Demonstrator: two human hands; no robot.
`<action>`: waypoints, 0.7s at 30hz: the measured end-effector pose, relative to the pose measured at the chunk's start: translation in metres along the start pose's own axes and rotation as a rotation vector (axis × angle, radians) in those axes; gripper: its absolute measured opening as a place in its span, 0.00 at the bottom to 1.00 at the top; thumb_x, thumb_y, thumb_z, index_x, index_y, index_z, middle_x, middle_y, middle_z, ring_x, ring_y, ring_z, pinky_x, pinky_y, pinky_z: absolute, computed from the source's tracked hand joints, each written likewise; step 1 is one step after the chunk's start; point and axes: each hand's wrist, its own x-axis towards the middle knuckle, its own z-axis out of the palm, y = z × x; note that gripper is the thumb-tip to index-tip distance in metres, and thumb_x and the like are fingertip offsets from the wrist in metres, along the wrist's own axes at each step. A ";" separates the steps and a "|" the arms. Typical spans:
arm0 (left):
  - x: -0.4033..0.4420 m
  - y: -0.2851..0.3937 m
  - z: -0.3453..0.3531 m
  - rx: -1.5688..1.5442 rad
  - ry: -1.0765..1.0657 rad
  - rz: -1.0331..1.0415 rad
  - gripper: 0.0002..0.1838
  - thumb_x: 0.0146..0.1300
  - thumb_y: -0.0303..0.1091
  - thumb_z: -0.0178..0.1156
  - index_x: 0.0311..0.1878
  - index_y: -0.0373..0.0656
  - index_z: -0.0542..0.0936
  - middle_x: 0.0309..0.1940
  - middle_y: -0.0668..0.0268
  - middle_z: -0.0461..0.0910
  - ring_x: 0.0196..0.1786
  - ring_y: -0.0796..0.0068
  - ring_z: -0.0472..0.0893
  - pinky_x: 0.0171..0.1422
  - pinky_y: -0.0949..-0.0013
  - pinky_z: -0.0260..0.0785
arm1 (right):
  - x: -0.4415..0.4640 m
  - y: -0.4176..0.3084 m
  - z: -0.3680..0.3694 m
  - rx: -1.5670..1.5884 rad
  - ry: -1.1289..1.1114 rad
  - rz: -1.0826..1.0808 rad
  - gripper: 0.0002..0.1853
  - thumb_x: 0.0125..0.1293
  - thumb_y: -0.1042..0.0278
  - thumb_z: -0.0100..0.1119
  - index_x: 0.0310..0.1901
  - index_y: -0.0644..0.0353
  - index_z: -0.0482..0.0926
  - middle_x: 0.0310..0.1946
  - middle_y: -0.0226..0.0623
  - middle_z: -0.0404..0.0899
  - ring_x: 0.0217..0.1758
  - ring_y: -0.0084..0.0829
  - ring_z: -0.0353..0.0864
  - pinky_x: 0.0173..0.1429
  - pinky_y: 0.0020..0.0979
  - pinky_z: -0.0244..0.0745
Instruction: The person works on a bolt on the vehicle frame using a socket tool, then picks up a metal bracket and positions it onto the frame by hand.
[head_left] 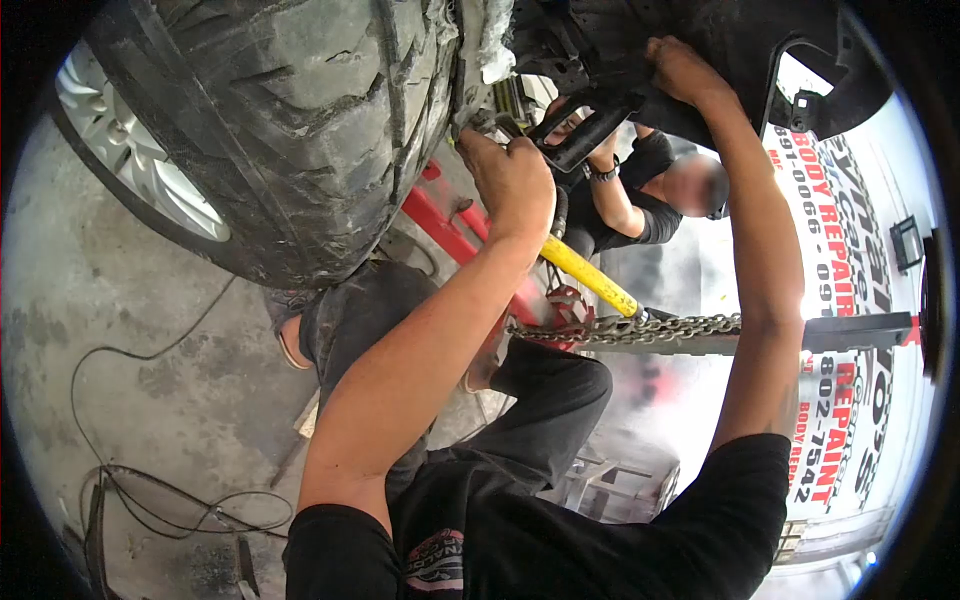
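Note:
My left hand point(510, 185) is raised beside the large worn tire point(300, 120), at the metal suspension parts next to its tread. Its fingers are bent around something there, too small and dark to name. Higher up on the right, my right hand point(685, 72) touches the edge of the dark underbody panel point(735, 60), with its fingers curled and their tips partly hidden. Between my hands runs a black slotted metal arm point(590, 135). Below my left hand a yellow bar point(590, 272) slants down to the right.
A co-worker point(645, 195) crouches behind the parts, hands near the black arm. A red stand point(450, 225) and a metal chain point(650, 328) lie below. Cables point(130, 350) run over the floor on the left. A lettered banner point(835, 300) hangs at right.

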 end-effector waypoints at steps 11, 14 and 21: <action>0.002 0.001 -0.001 0.004 -0.022 0.005 0.26 0.60 0.23 0.48 0.60 0.17 0.62 0.60 0.29 0.66 0.68 0.33 0.65 0.77 0.44 0.52 | 0.003 -0.007 -0.002 -0.070 -0.052 0.066 0.18 0.58 0.73 0.65 0.51 0.66 0.80 0.49 0.60 0.81 0.57 0.58 0.81 0.63 0.48 0.78; 0.002 0.000 0.000 0.002 -0.015 0.015 0.25 0.60 0.24 0.48 0.60 0.17 0.62 0.60 0.29 0.66 0.68 0.33 0.65 0.77 0.44 0.51 | 0.003 -0.012 -0.007 -0.093 -0.078 0.072 0.19 0.59 0.70 0.65 0.52 0.67 0.80 0.51 0.62 0.81 0.57 0.59 0.82 0.63 0.49 0.79; 0.002 0.001 -0.001 0.027 -0.034 0.011 0.25 0.62 0.24 0.47 0.60 0.17 0.62 0.61 0.28 0.65 0.68 0.32 0.65 0.77 0.44 0.52 | 0.011 -0.004 0.001 -0.062 -0.108 0.079 0.20 0.60 0.66 0.64 0.52 0.67 0.81 0.52 0.62 0.82 0.58 0.58 0.82 0.64 0.49 0.78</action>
